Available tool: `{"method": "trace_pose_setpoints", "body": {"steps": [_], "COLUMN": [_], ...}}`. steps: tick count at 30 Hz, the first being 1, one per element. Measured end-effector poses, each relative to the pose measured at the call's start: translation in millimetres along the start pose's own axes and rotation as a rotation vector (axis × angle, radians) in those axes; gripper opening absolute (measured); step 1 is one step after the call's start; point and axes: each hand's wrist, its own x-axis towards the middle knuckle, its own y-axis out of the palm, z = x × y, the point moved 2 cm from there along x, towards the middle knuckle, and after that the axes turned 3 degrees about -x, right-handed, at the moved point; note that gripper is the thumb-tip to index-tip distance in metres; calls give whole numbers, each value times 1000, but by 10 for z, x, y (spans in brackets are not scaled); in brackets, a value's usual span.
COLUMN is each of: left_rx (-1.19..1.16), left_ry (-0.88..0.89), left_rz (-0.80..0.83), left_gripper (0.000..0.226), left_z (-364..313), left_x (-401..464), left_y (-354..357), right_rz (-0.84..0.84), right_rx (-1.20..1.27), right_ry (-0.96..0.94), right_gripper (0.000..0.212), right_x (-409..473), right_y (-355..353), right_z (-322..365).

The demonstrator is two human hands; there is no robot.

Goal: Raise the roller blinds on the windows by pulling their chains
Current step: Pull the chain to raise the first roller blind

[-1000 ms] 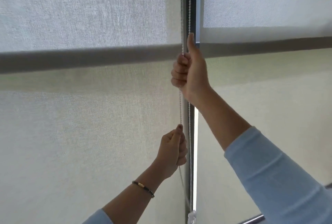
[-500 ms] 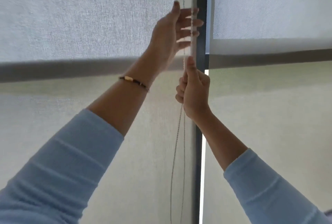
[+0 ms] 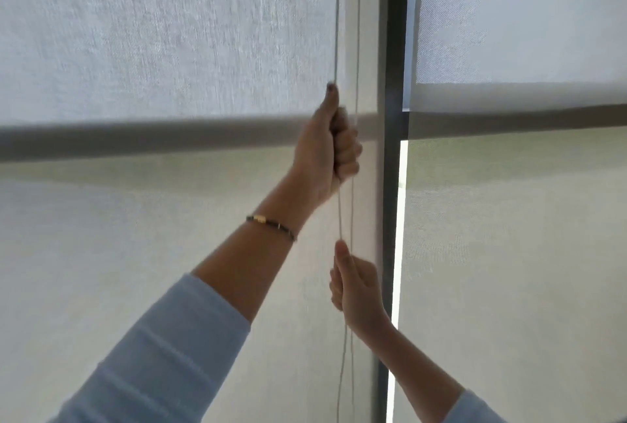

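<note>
Left hand (image 3: pixel 327 154) fisted on the chain (image 3: pixel 353 212); right hand (image 3: pixel 358 290) grips it lower; no writing visible.

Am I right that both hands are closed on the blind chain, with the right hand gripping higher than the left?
Not quite. The head view shows both hands closed on the chain, but the left hand, with the bracelet, is the higher one; the right hand grips below it.
</note>
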Motion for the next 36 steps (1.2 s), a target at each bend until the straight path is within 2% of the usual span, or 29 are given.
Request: {"method": "trace_pose_setpoints", "body": {"steps": [5,8,10,16,20,23,27,32,36], "left_rx": [-186,-216,-183,-100,-46,38,138,278,381], "left_ry": [-63,-64,-51,-67,-83,-110,-175,-301,-209], "left_rz": [-76,-99,-125,-140,-139,-143,-100,-68,-156], "left_gripper": [55,55,56,55,55,55,53,54,56], "left_z": [245,45,-132,-515,-700,-755,-625,-447,-828], "left_x": [-524,-664,-760,-1091,-1304,-1516,-1896,-2403,-2399], "left_y": [-430,-638,-788,-1100,-1182,-1231,-1439,-1999,-2305], "right_rz": [180,173,122,151,153,57,-175,-241,-228], "right_rx": [-72,-131,-99,8,256,408,376,234,168], "right_ry": [137,143,95,-122,-94,-68,-181,-239,-215], "right_gripper": [66,85,89,60,48,52,53,49,53], "right_x": [-162,108,363,947,1052,961,657,126,-260], "right_y": [102,216,361,1210,1731,2045,2224,2306,2529], "right_z": [-478,-230,196,1762,2258,2216,1877,1314,1003]}}
